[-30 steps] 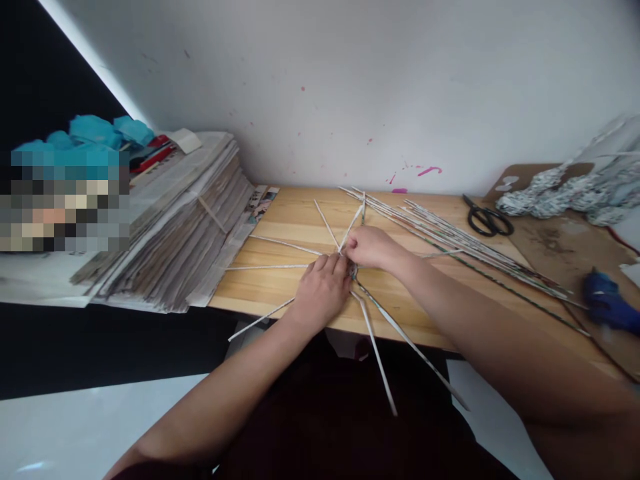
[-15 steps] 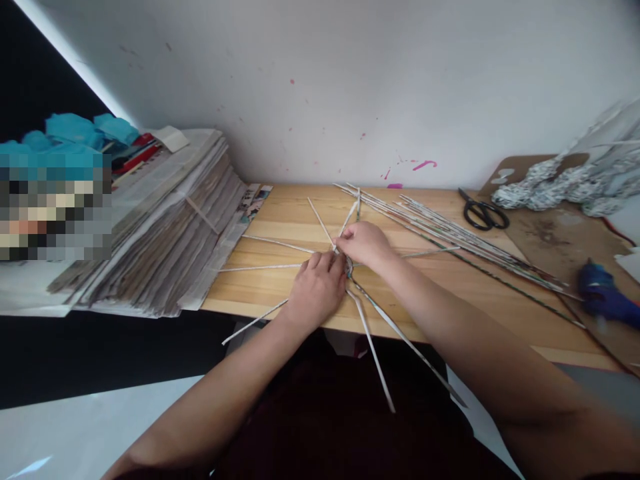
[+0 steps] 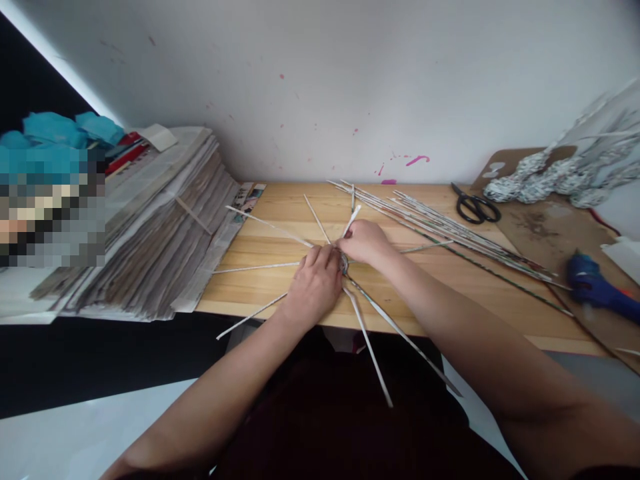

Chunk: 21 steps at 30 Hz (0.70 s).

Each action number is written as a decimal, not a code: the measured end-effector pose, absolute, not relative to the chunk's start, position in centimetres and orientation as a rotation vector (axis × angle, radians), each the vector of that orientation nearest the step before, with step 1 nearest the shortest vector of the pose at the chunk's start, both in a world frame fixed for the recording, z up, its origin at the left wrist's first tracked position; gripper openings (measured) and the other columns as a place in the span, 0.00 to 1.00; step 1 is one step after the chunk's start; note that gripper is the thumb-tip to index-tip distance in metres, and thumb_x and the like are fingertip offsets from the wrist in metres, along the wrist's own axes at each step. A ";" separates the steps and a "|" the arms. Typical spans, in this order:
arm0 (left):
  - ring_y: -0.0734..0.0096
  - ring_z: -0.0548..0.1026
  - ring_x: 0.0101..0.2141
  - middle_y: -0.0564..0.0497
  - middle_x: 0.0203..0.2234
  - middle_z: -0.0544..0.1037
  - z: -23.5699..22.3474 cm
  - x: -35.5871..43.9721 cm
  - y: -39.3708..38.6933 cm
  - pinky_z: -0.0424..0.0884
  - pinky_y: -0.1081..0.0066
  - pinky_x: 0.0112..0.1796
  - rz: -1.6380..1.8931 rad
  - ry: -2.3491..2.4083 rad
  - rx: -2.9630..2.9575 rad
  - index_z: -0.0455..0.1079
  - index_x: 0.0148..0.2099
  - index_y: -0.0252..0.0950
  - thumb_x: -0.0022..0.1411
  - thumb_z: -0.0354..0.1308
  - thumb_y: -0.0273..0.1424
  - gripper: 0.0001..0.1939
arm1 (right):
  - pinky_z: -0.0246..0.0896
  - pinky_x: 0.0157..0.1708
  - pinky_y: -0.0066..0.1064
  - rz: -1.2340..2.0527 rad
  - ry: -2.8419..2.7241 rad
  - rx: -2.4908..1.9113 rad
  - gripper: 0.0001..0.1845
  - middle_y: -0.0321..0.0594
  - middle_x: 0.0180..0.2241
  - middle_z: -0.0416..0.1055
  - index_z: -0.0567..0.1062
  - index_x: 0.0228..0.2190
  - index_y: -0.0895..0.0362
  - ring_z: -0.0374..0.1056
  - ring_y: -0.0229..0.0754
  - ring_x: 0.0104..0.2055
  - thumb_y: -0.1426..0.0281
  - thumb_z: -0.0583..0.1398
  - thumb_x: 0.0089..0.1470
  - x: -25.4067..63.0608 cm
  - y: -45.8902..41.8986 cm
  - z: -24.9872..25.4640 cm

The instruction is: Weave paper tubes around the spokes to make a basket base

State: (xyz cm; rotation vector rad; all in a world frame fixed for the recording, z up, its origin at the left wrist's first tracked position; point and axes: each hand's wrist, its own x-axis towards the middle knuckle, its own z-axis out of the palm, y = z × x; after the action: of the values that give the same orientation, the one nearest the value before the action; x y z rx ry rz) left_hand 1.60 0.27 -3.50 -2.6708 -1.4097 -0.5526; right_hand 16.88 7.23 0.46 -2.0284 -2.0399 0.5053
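Thin rolled-paper tubes spread out like spokes from a small woven paper centre [image 3: 344, 264] on the wooden table. Bent over the left side of that centre, my left hand [image 3: 316, 283] grips it against the tabletop; its fingertips are partly hidden. My right hand [image 3: 364, 241] pinches a white paper tube [image 3: 351, 220] just above the centre, and a flattened end sticks up past the fingers. Two spokes reach over the front edge, one of them a white paper spoke [image 3: 371, 353]. Other spokes fan out to the left, back and right.
A bundle of loose paper tubes [image 3: 450, 233] lies to the right. Behind it are black scissors [image 3: 475, 205]. A blue glue gun [image 3: 595, 283] rests on brown cardboard [image 3: 537, 230] near twisted paper bunches [image 3: 550, 177]. A tall newspaper stack [image 3: 165, 227] stands at left.
The upper-left spoke's outer end has swung toward the back. The tube at my right hand now shows its flattened end above the fingers. My left hand stays on the centre; the view shifts slightly.
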 end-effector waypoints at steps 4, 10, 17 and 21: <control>0.54 0.69 0.59 0.35 0.57 0.73 -3.9 1.5 0.9 0.68 0.55 0.60 -0.600 -1.313 -2.751 0.67 0.60 0.26 0.71 0.49 0.28 0.19 | 0.62 0.34 0.31 0.541 -2.073 -2.036 0.11 0.48 0.35 0.81 0.83 0.31 0.55 0.76 0.49 0.39 0.65 0.61 0.50 17.1 7.3 0.9; 0.54 0.71 0.56 0.35 0.57 0.73 -3.7 1.1 1.2 0.69 0.56 0.59 -0.698 -1.212 -2.765 0.68 0.59 0.23 0.69 0.51 0.25 0.19 | 0.58 0.32 0.29 0.641 -2.045 -1.983 0.09 0.41 0.32 0.80 0.82 0.29 0.54 0.73 0.42 0.35 0.65 0.62 0.53 17.9 6.7 1.3; 0.53 0.72 0.53 0.34 0.56 0.75 -3.6 0.6 1.7 0.71 0.55 0.57 -0.714 -1.188 -2.829 0.70 0.57 0.24 0.67 0.54 0.26 0.19 | 0.55 0.30 0.27 0.668 -2.038 -1.869 0.08 0.36 0.29 0.78 0.81 0.29 0.55 0.68 0.37 0.30 0.68 0.62 0.55 18.3 6.3 0.9; 0.54 0.72 0.54 0.36 0.56 0.75 -3.3 0.6 1.6 0.70 0.55 0.58 -0.691 -1.215 -2.847 0.69 0.57 0.26 0.68 0.52 0.27 0.18 | 0.54 0.30 0.27 0.645 -2.113 -1.791 0.05 0.35 0.29 0.78 0.80 0.29 0.55 0.68 0.36 0.30 0.67 0.64 0.54 19.4 5.6 0.6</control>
State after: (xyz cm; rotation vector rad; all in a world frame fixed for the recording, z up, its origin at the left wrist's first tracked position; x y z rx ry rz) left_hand 0.56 1.61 -3.32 -2.8465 -1.2151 -0.6913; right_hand 19.35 5.58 0.60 -1.7914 -2.1135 0.6453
